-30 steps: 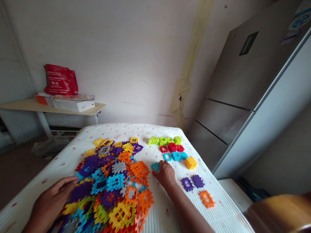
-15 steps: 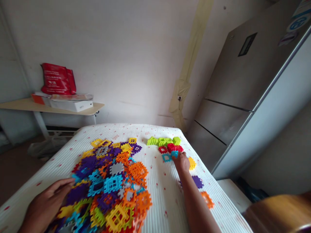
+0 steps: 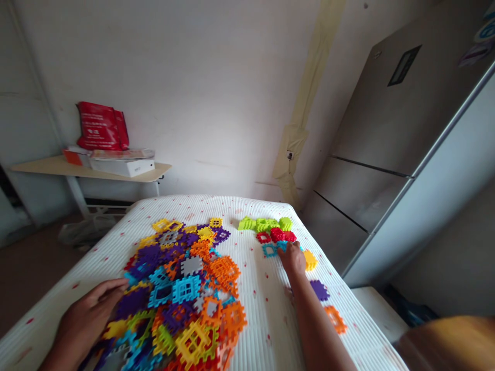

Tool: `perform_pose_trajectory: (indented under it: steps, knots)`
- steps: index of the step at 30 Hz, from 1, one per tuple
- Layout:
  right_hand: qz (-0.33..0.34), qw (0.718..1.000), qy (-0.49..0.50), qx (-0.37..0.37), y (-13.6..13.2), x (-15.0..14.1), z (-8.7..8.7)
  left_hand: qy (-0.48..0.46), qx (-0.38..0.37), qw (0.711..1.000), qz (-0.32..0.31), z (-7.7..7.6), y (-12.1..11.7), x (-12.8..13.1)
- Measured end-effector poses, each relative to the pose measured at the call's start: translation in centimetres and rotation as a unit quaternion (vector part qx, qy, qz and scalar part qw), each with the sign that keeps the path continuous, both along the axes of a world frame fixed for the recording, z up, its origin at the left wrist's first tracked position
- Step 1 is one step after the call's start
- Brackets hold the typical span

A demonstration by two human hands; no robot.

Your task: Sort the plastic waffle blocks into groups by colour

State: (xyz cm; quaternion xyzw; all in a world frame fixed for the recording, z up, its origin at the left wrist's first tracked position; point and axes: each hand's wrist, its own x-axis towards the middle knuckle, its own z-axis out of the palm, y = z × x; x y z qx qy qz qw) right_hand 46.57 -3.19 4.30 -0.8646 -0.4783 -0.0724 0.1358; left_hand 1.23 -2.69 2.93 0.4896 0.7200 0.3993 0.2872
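Observation:
My left hand [image 3: 85, 315] is at the left side of a heap of interlocking plastic tiles [image 3: 186, 289]. Its thumb and fingers come together at the edge of a blue tile [image 3: 131, 279]. On the right, my right hand [image 3: 294, 258] reaches down to the table, its fingertips closed on a blue tile [image 3: 283, 245] beside a blue frame tile [image 3: 269, 250]; the hand partly covers the grip. Just beyond lie red tiles [image 3: 277, 234] and a row of lime green tiles [image 3: 266, 224]. A yellow stack [image 3: 310, 260] stands right of that hand.
Nearer along the right edge lie a purple tile [image 3: 319, 290] and an orange frame tile [image 3: 335, 319]. A ribbed white cloth [image 3: 257, 330] covers the table. A refrigerator [image 3: 359, 154] stands to the right; a side table [image 3: 42, 167] with a red bag [image 3: 101, 126] is at the back left.
The whole view has shifted slightly, so things appear a little farther right. My right hand stays at the blue tiles, its fingers slightly lower over them; my left hand stays by the heap.

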Motion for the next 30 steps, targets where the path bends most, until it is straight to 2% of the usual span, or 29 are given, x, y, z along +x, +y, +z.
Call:
perform_pose_trajectory:
  steps: [4, 8, 11, 14, 18, 23, 30]
  knots:
    - [0.047, 0.997, -0.015, 0.063, -0.4, -0.9, 0.5, 0.012, 0.01, 1.0, -0.008, 0.1, -0.2, 0.1]
    - [0.165, 0.979, 0.018, 0.12, -0.5, -3.2, 0.5, 0.015, 0.013, 1.0, -0.011, 0.3, -0.4, 0.2]
    - [0.254, 0.957, 0.072, 0.118, -0.5, -5.5, -0.1, 0.013, 0.02, 1.0, -0.011, 0.4, -0.5, 0.4]
    - [0.299, 0.944, 0.112, 0.09, -0.5, -7.5, -0.8, 0.011, 0.028, 0.999, -0.015, 0.3, -0.4, 0.4]
    - [0.319, 0.937, 0.126, 0.064, -0.1, -9.4, -0.7, 0.011, 0.027, 0.999, -0.014, 0.1, -0.3, 0.2]
    - [0.32, 0.94, 0.118, 0.031, 2.0, -12.2, 0.7, 0.027, 0.023, 0.999, 0.001, 0.3, -0.4, 0.3]
    - [0.273, 0.951, 0.097, -0.11, 6.3, -16.5, 1.1, 0.04, 0.009, 0.999, -0.004, 0.6, -0.3, 0.2]
